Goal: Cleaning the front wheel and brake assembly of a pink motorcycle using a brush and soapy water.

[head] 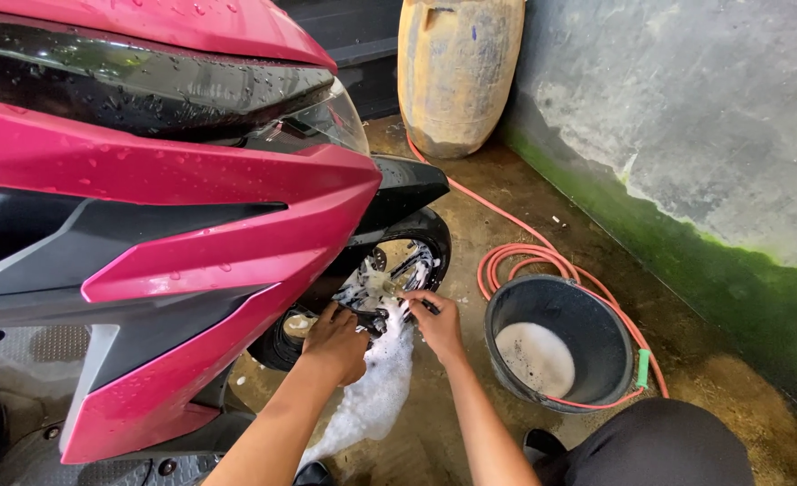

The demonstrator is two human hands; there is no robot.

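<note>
A wet pink and black scooter (173,207) fills the left of the view, its front wheel (389,270) covered in soap foam. My left hand (337,342) presses against the lower wheel rim, and whether it holds anything is hidden. At the soapy spokes my right hand (434,322) has its fingers curled, seemingly on a small dark item that I cannot make out. White foam (371,396) runs down onto the floor below both hands.
A black bucket (506,315) with sudsy water stands right of the wheel. An orange hose (524,256) coils round it and runs toward a tan barrel (459,72) at the back. A grey, moss-stained wall (686,162) bounds the right. My dark-clothed knee (659,445) is at the bottom.
</note>
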